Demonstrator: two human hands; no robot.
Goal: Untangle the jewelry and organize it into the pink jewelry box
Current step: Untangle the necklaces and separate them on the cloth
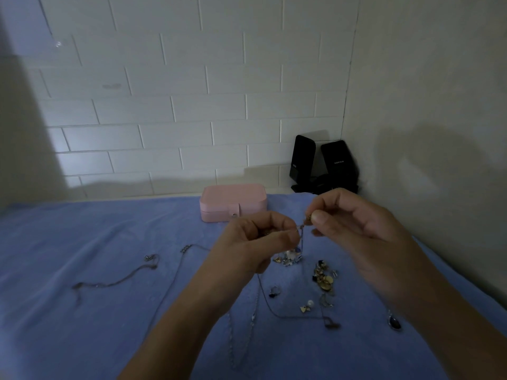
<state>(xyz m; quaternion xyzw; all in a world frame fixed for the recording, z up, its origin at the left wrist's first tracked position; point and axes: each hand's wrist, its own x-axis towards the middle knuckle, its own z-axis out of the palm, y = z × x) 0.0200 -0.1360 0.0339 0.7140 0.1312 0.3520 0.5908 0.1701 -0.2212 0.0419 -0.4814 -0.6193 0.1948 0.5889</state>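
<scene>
A soft blue cloth, faintly creased, covers the whole work surface in front of me. At its far edge by the tiled wall sits the pink jewelry box, rounded at the corners, smooth and matte, its snap tab fastened and its lid down, so I judge nothing has gone into it yet. Two glossy black speakers stand in the far right corner.

Most of the work looks ahead of me. A thin dark chain trails loose on the left, a longer silvery one runs near me, and a heap of small gold and dark earrings lies to the right.

My left hand and right hand are raised close together above the heap, each with thumb and forefinger pressed together on a tangled fine chain, a small knot stretched between them and charms dangling below.
</scene>
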